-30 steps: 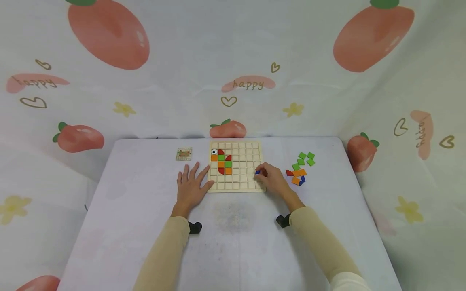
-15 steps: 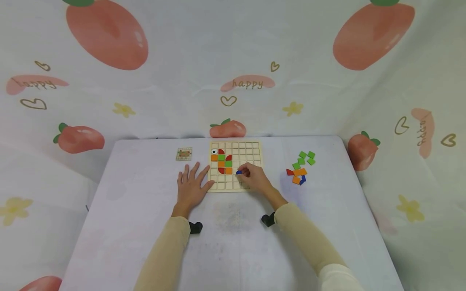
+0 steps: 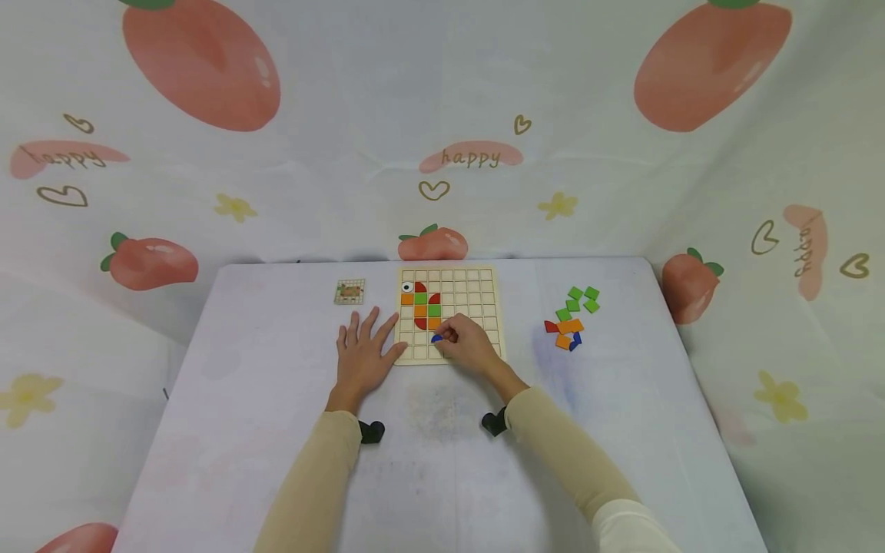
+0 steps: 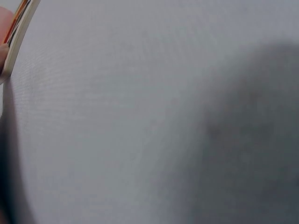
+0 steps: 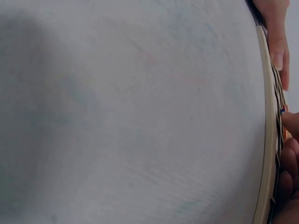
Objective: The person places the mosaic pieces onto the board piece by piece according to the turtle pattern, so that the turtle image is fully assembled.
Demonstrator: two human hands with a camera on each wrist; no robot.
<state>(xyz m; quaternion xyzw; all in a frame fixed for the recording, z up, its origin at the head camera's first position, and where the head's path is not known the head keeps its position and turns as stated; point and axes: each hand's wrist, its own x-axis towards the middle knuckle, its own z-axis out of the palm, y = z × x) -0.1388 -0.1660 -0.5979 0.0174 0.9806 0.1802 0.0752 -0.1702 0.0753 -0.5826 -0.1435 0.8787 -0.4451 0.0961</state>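
A square wooden grid board (image 3: 475, 288) lies at the back middle of the table. Set in its left cells are red, green and orange tiles (image 3: 421, 311) and a white tile with an eye (image 3: 408, 287). My right hand (image 3: 470, 346) pinches a small blue tile (image 3: 436, 339) between thumb and finger, low over the board just below the bottom orange tile. Spread flat, my left hand (image 3: 361, 359) rests at the board's left edge, fingertips touching its side. In the right wrist view the right fingers (image 5: 290, 122) show at the far edge, beside the board's rim.
Right of the board lie loose tiles: several green squares (image 3: 573, 293), orange tiles (image 3: 570, 326), a red one (image 3: 551, 327) and a blue one (image 3: 575, 342). A small picture card (image 3: 350, 292) lies left of the board. A patterned cloth wall (image 3: 318, 192) stands behind the table.
My right hand has carried the blue tile leftward from the board's right edge to the cells under the orange tile. The left hand has stayed in place.
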